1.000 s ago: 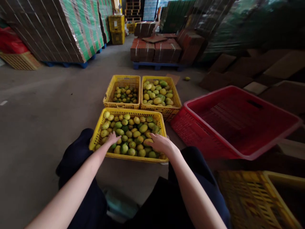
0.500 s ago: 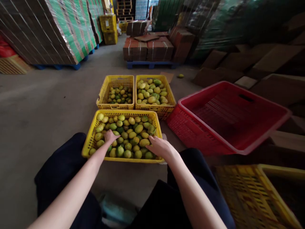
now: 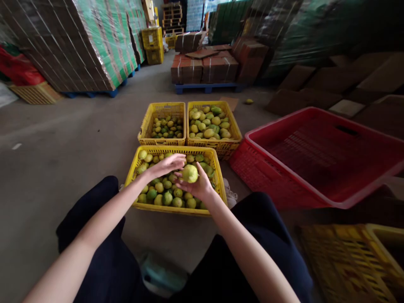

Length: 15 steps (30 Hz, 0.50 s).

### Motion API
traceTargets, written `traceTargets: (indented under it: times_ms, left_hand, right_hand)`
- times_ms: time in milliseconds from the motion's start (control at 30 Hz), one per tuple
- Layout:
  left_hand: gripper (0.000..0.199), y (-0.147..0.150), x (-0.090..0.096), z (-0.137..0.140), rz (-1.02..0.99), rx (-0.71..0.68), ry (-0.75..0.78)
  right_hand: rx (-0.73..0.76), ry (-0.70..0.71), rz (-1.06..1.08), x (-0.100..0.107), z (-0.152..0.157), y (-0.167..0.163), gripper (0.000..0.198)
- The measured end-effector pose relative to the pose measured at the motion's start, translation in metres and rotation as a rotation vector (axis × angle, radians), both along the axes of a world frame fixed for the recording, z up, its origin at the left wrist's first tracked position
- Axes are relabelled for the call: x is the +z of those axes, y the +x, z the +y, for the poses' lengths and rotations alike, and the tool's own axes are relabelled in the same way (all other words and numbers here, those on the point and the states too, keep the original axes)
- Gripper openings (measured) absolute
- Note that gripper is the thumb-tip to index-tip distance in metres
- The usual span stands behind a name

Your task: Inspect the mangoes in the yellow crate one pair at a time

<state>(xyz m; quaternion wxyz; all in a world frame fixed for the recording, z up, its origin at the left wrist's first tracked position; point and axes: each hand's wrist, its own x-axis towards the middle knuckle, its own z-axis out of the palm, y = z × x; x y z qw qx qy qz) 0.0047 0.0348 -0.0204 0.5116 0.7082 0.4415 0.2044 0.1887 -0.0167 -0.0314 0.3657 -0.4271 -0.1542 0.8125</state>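
Observation:
A yellow-green lemon rests in my right hand, whose fingers and thumb curve around it above the nearest crate. My left hand hovers just left of and beyond that lemon, palm turned down, fingers stretched out with nothing seen in them. Below both hands stands a yellow plastic crate full of yellow and green lemons. Part of the fruit is hidden under my hands and forearms.
Behind it stand two more yellow crates, a left one partly filled and a right one fuller with larger fruit. A big red crate tilts at the right. Another yellow crate sits lower right. Boxes on a blue pallet stand farther back.
My right hand has lifted a lemon and moved left over the crate. My left hand has risen from the fruit and moved right, toward it. The view has shifted slightly left.

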Motion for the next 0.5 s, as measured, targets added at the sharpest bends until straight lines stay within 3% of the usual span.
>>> traceTargets:
  times_ms: [67,133,267,400,500]
  left_hand:
    - [0.055,-0.011,0.013,0.008,0.000,0.022,0.072]
    - [0.051,-0.027,0.006,0.017,0.172,0.093,0.133]
    - [0.040,-0.056,-0.046,0.022,0.778,0.162,0.067]
    - [0.034,-0.054,-0.099,0.000,0.938,0.063,0.047]
    - [0.048,-0.033,-0.123,-0.004,0.953,-0.041,0.108]
  right_hand:
    - [-0.144,-0.040,0.090,0.011,-0.004,0.001,0.044]
    - [-0.297,-0.092,0.102,0.021,-0.003,0.006,0.031]
    - [-0.469,-0.121,0.078,0.031,0.005,0.021,0.021]
    - [-0.519,-0.090,0.081,0.033,0.012,0.033,0.019]
    - [-0.587,-0.110,0.126,0.032,0.014,0.040,0.016]
